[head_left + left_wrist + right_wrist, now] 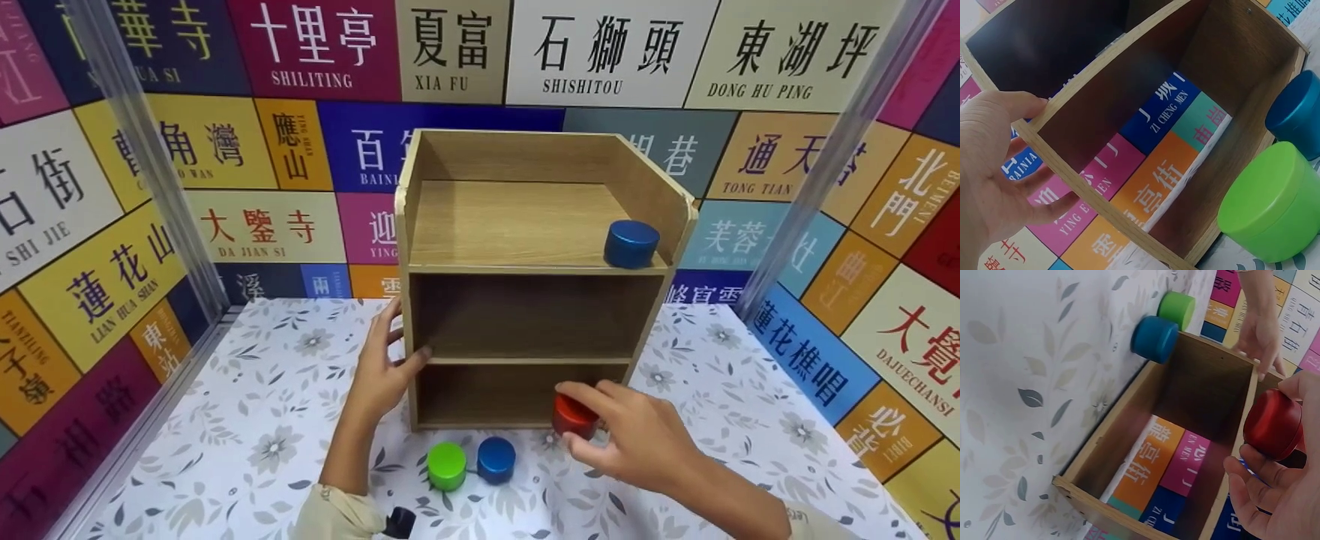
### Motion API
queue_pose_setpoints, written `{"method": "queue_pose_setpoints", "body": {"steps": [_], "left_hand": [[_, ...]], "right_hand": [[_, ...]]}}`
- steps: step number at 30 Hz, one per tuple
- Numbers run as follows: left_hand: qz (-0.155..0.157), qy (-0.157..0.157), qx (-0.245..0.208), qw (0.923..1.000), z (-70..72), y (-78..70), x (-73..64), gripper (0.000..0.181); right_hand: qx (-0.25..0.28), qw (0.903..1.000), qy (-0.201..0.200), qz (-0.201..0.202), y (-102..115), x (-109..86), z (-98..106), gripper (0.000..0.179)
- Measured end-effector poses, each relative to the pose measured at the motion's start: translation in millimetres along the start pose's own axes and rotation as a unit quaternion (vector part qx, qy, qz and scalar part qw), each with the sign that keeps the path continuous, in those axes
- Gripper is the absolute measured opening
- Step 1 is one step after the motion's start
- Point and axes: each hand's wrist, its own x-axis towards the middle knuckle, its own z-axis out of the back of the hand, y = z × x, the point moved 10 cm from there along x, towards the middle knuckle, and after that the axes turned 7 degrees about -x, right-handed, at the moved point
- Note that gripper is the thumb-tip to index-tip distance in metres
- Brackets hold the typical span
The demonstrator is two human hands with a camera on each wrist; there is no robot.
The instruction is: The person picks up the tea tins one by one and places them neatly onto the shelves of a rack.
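My left hand point(382, 375) grips the left side panel of a small wooden shelf unit point(525, 225). Its thumb lies at the front edge by the lower shelf board, and its fingers pass round the outside, as the left wrist view also shows. In my right hand point(645, 435) is a red round tin point(576, 416), pinched between thumb and fingers in front of the unit's lower right corner. The right wrist view shows the red tin point(1274, 423) held over the compartments. A green tin point(447, 466) and a blue tin point(496, 459) stand side by side before the unit.
Another blue tin point(631, 244) stands on the unit's top level, near the right panel. A floral cloth point(277, 442) covers the table. Walls printed with place-name signs point(262, 225) and clear corner posts point(810, 150) enclose the table at back and sides.
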Motion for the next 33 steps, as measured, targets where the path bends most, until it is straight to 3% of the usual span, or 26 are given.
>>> {"method": "queue_pose_setpoints", "body": {"steps": [7, 19, 26, 33], "left_hand": [[0.003, 0.001, -0.004, 1.0, 0.1, 0.3, -0.5, 0.084], [-0.011, 0.002, -0.01, 0.9999, -0.5, -2.3, -1.5, 0.087], [0.008, -0.002, -0.006, 1.0, 0.7, -0.2, -2.2, 0.086], [0.005, 0.003, -0.014, 0.9999, -1.0, -0.1, -1.9, 0.087]], "right_hand": [[0.014, 0.9997, 0.008, -0.02, -5.2, 5.0, 12.4, 0.051], [0.019, 0.9992, -0.032, -0.015, -6.6, 19.4, 51.2, 0.054], [0.03, 0.999, -0.032, -0.012, -4.7, 28.1, 65.8, 0.054], [0.044, 0.9983, -0.035, -0.013, -4.2, 35.7, 80.7, 0.053]]}}
